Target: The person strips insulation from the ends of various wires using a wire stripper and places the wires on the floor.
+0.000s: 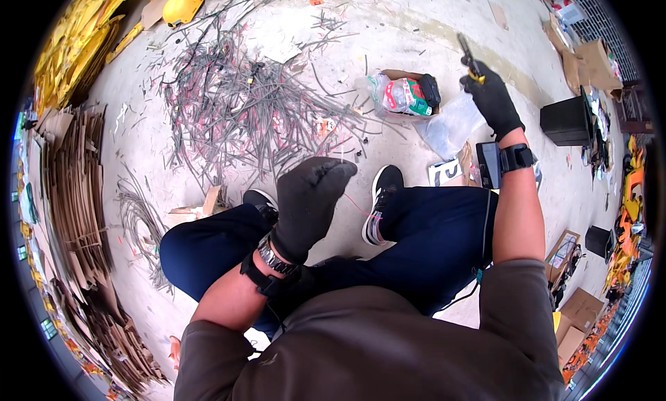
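My left hand (315, 206), in a black work glove, is closed around a thin red wire (356, 205) whose end trails down towards my right shoe. Out to the right, my right hand (489, 96), also gloved in black, holds a hand tool (468, 57) with yellow on its handle, probably pliers or cutters; whether its jaws are apart cannot be told. A large heap of cut grey and red cable pieces (250, 109) lies on the concrete floor in front of my feet.
An opened box (400, 96) with plastic bags and a black case stands ahead, beside a clear plastic bag (452, 125). Coiled grey cable (138, 219) lies at left, near stacked flattened cardboard (78, 193). A yellow hard hat (182, 8) is far left; a black bin (564, 121) stands right.
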Motion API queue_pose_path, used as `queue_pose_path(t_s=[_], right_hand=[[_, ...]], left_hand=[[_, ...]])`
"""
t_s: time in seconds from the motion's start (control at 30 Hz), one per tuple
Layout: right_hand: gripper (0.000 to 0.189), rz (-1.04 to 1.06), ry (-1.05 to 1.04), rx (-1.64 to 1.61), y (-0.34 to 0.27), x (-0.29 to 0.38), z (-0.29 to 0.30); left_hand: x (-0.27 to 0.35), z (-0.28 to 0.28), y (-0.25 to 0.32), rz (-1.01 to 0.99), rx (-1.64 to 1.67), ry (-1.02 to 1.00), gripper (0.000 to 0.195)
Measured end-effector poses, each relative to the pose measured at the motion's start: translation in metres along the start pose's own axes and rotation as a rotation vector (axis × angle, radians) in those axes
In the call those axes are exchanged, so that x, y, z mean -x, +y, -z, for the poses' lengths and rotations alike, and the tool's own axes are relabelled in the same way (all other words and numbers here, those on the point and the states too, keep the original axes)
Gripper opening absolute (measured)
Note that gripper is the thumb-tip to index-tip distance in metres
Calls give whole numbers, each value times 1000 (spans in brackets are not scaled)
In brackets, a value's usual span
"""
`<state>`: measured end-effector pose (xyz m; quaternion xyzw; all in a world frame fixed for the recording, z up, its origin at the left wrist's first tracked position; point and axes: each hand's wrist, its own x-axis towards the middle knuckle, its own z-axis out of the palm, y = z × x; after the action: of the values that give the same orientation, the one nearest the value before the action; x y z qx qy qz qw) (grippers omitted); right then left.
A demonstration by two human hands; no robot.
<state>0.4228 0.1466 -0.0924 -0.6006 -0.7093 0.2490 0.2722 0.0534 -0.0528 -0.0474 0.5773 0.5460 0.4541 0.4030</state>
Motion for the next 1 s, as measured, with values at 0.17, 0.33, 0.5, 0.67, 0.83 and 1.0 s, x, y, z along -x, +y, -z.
queue_pose_path(t_s=[0.17,0.33,0.5,0.67,0.83,1.0], right_hand=[[38,72,-531,269,-43,12,-31],[43,158,-877,32,-140,36,-57],[42,259,-979,-110,-150,42,-80],[43,323,-987,-166,-151,45,-83],[46,321,-959,-149,-163,49,-81],[46,282,-987,-122,-168,50,-81]], left_hand=[[-9,3,1,387,258,139,18],[-14,11,5,489,284,132,20],[-12,9,-4,413,253,110,20],[-11,6,-5,494,281,69,17],[-10,6,-1,465,292,34,17],[-9,4,-3,472,239,-47,20]])
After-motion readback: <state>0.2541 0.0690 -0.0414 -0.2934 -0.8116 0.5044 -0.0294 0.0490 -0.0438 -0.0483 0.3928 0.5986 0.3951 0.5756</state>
